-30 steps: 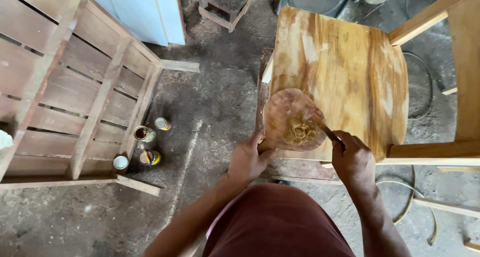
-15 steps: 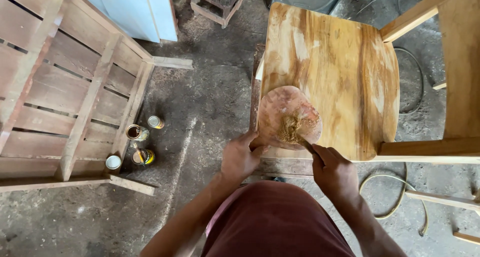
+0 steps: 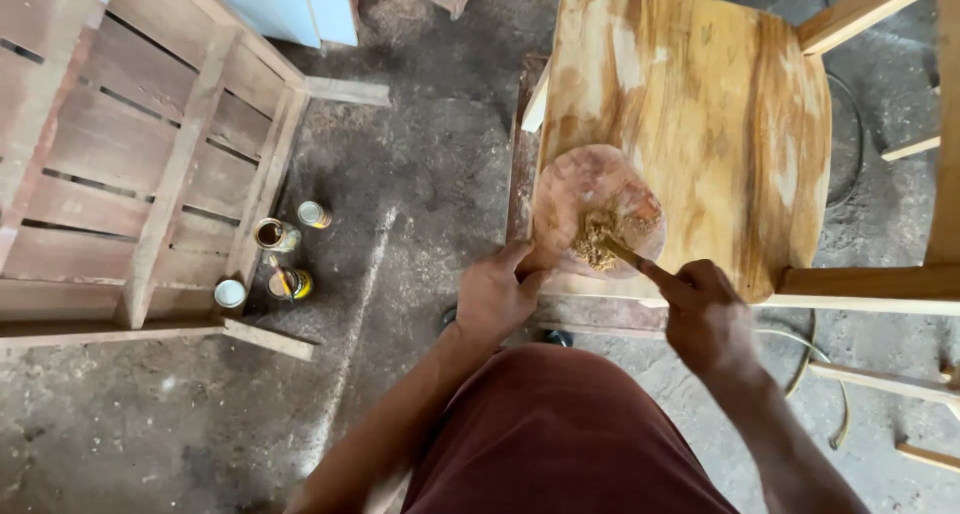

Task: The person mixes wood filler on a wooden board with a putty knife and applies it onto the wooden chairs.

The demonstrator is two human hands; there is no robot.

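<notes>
Right of centre in the frame, the left hand (image 3: pixel 497 296) grips the near edge of a round reddish disc (image 3: pixel 597 210) lying on a wooden seat panel (image 3: pixel 700 104). The right hand (image 3: pixel 707 314) has its fingers closed around a thin tool (image 3: pixel 625 256) whose tip sits in a tan paste lump (image 3: pixel 596 240) on the disc. At left, 4 small tins (image 3: pixel 275 236) stand on the floor beside a slatted wooden frame (image 3: pixel 120 154).

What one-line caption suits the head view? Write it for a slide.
Left hand steadies a round wooden disc on a chair seat while the right hand works brownish paste with a stick.
</notes>
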